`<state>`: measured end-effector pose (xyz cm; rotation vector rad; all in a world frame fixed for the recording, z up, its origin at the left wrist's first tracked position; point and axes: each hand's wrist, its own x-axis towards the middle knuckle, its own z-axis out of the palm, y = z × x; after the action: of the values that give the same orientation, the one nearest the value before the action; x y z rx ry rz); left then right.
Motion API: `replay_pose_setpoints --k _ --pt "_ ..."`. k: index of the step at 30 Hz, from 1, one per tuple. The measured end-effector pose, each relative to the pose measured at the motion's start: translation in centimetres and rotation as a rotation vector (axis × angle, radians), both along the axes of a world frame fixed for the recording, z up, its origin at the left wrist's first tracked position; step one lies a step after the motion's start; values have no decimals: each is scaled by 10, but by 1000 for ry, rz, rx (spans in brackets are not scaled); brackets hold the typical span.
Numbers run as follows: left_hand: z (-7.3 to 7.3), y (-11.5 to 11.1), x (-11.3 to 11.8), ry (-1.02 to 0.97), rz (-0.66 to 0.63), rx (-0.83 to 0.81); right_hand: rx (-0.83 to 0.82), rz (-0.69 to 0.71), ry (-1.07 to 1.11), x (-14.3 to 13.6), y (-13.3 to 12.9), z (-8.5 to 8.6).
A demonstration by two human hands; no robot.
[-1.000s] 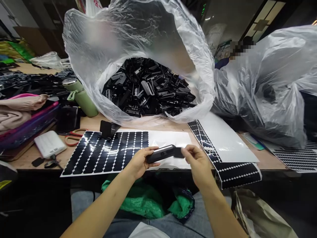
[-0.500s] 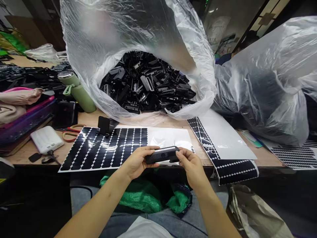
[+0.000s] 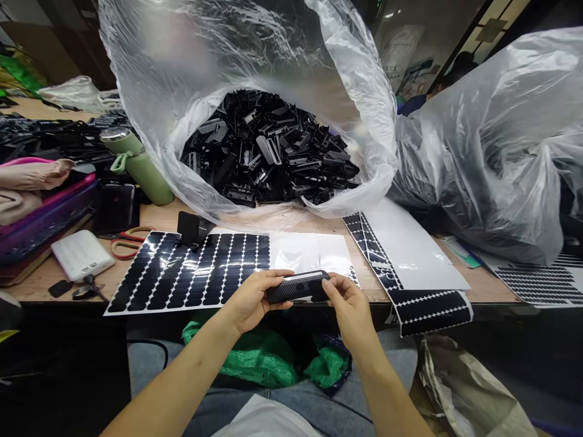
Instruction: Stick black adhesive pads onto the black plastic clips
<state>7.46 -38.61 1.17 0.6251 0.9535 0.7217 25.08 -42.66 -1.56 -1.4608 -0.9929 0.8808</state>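
Between my hands, just over the table's front edge, is a black plastic part with a ribbed, carbon-look side and a pale strip along its top. The fingers and thumb of my left hand are closed round its left end. My right hand pinches the right end, thumb pressed on the near corner; whether a thin sticker is also in that pinch, I cannot tell. Below and behind the part lies a sheet of black stickers, its right portion bare white backing. A small black stand-like piece rests on that sheet's back edge.
A big clear plastic bag full of black plastic parts lies open behind the sheet. More sticker sheets overhang the edge at right, beside another bag. Left are scissors, a white power bank and a green bottle.
The right end of the black part has turned slightly, and my right fingers sit closer against it. The whole view has shifted a little; both hands keep their hold.
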Motion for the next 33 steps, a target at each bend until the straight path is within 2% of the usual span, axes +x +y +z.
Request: replay_pose_setpoints --k 10,15,17,20,22,26,30,33 --pt "1 -4 1 -3 -1 -17 -41 -12 -84 -6 -5 1" --pt "3 -8 3 13 -1 2 -54 -52 -204 -9 -9 0" --pt "1 -9 3 38 8 12 -95 -104 -305 3 -1 -7" --pt "-3 -7 2 82 17 12 -202 -128 -532 43 24 -24" --pt "-5 -5 1 97 14 7 -289 -48 -716 74 44 -35" --pt "-6 -1 1 94 4 -14 -343 103 -736 114 73 -51" --pt "-6 3 1 95 38 -30 -366 154 -727 120 76 -46" --pt "-8 5 1 84 52 -37 -339 153 -707 101 61 -26"
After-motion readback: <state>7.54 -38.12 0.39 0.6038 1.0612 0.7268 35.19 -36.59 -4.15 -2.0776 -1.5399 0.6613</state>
